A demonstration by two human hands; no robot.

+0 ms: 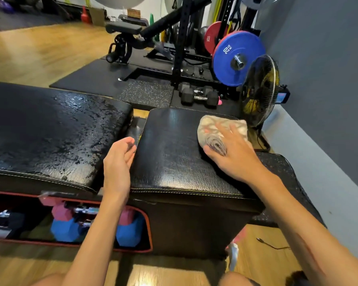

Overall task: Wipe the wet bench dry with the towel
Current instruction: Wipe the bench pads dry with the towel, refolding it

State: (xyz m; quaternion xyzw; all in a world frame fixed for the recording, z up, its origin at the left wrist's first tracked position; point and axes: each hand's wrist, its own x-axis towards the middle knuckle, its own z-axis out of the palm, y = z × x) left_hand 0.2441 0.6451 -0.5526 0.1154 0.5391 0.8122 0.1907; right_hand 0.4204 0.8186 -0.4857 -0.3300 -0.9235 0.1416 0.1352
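Observation:
The black padded bench has two pads. Its long left pad (50,131) is covered with water droplets and wet patches. The smaller right pad (170,149) looks smooth with faint streaks. A crumpled beige patterned towel (217,129) lies at the far right corner of the right pad. My right hand (234,153) presses flat on the towel with fingers spread. Over the gap between the two pads my left hand (118,162) hovers with loosely curled fingers, holding nothing.
Blue and pink dumbbells (64,223) sit in the open shelf under the bench. A floor fan (260,89) stands just past the right pad by the grey wall. Black dumbbells (198,96), a squat rack and a blue weight plate (238,58) stand behind.

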